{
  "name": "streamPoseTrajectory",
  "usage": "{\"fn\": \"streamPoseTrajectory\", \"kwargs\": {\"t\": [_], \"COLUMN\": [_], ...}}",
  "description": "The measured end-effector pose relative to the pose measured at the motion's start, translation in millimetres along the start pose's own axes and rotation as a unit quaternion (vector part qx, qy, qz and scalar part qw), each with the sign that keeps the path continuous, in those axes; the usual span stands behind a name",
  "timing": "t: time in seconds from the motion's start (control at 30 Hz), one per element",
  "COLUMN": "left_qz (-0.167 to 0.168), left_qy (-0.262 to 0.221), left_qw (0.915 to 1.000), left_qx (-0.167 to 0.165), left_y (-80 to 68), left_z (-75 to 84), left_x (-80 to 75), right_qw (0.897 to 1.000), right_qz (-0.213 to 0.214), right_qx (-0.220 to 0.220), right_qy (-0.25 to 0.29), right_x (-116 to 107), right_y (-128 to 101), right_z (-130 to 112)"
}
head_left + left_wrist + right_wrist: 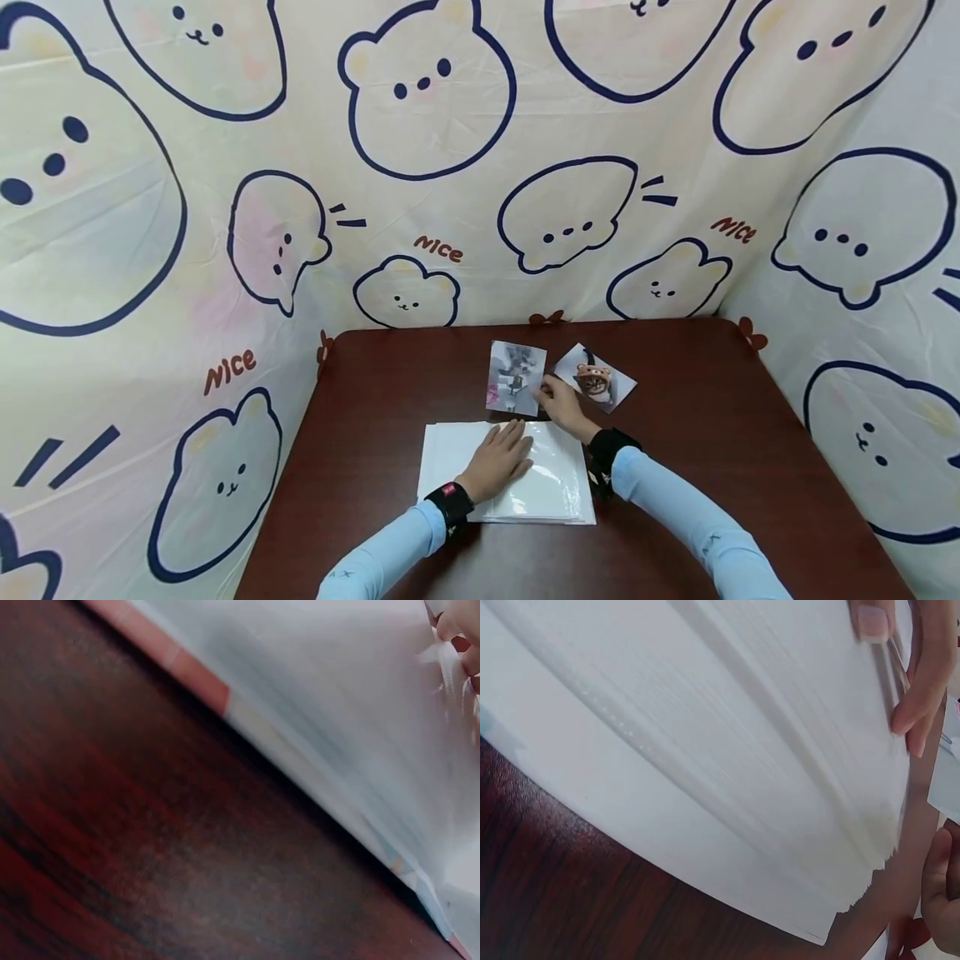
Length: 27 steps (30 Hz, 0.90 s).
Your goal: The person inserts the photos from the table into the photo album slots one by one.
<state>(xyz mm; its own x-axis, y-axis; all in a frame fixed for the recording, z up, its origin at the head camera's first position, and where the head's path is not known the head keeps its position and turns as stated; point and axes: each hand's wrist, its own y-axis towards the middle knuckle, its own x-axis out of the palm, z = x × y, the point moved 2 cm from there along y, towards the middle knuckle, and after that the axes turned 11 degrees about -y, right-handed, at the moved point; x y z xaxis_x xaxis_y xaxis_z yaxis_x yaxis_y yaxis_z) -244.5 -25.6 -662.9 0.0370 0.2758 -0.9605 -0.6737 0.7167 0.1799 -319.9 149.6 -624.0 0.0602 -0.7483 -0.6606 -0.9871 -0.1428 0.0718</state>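
A stack of white sheets with a glossy clear sleeve, like an open album, lies on the table. My left hand rests on its upper part, fingers straight and spread. Just beyond the album's far edge, my right hand pinches the right edge of a photo print showing a grey scene with a pink patch. In the right wrist view, the thumb and finger of that hand are at the photo's corner. The left wrist view shows the album's layered edge close up.
A second photo, of a cat in a bear-eared hat, lies tilted to the right of the first. The brown table extends around the album. A cartoon-printed cloth hangs behind and on both sides.
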Motion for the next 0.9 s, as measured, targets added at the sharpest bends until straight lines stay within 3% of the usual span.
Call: {"fn": "streamPoseTrajectory", "kwargs": {"t": [0.17, 0.53, 0.77, 0.9], "left_qz": [0.011, 0.028, 0.042, 0.024], "left_qy": [0.012, 0.104, 0.113, 0.111], "left_qw": [0.9999, 0.9941, 0.9924, 0.9929], "left_qx": [0.002, -0.013, -0.025, -0.036], "left_y": [-0.5, -0.7, -0.2, -0.1], "left_z": [1.4, 4.2, 5.8, 6.3], "left_x": [2.0, 17.2, 12.7, 12.5], "right_qw": [1.0, 0.999, 0.999, 0.999], "right_qz": [-0.003, -0.008, -0.011, -0.012], "right_qx": [0.009, 0.036, 0.034, 0.016], "right_qy": [-0.006, -0.012, -0.016, -0.034], "right_x": [4.8, 9.9, 8.8, 5.0], "right_y": [1.2, -2.9, -7.1, -8.7], "right_z": [6.4, 21.3, 25.8, 27.9]}}
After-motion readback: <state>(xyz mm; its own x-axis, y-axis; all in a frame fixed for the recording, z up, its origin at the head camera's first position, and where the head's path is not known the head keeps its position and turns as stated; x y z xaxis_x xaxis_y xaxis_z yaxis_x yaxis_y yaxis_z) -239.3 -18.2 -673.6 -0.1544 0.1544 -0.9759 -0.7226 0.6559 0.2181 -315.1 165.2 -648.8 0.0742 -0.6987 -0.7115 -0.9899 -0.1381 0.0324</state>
